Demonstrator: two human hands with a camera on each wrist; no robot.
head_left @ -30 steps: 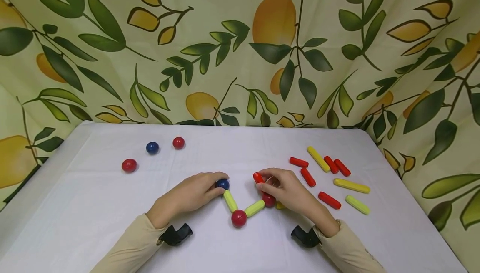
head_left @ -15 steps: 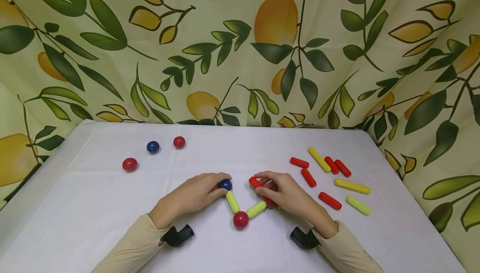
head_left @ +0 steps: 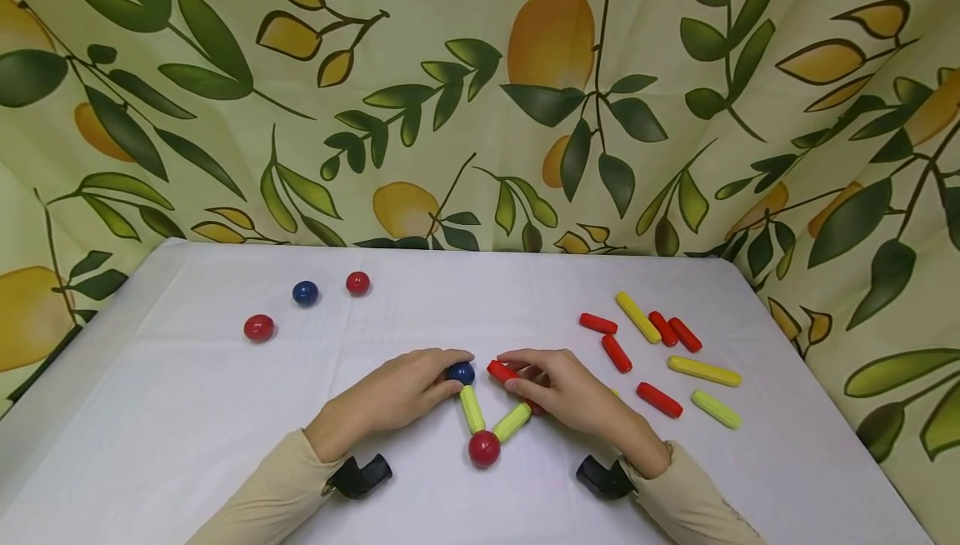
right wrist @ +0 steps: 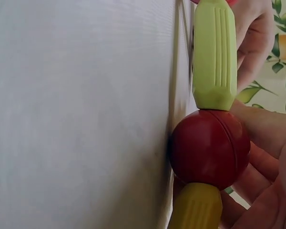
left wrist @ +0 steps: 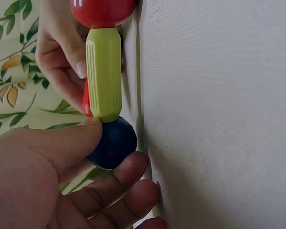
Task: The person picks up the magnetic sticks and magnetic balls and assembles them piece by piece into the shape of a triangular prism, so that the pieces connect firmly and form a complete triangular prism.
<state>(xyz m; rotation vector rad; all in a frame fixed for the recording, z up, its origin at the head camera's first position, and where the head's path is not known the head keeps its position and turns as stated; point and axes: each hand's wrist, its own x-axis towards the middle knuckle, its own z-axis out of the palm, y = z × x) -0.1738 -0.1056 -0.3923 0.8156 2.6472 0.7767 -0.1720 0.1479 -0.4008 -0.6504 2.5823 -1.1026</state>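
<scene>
Left hand point(head_left: 397, 391), angled inward, pinches the blue ball point(head_left: 463, 374).

A fruit-and-leaf print curtain point(head_left: 450, 12) hangs behind a white-covered table point(head_left: 187, 412), where a blue ball point(head_left: 305, 293) sits between two red balls point(head_left: 259, 327) at far left; at right lie five red sticks point(head_left: 660, 400), two yellow sticks point(head_left: 703, 370) and a lime-green stick point(head_left: 716, 409)

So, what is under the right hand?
A red ball, joined between a light green stick and a yellow stick. In the head view, the right hand covers most of the ball and yellow stick; anything else beneath cannot be seen.
</scene>
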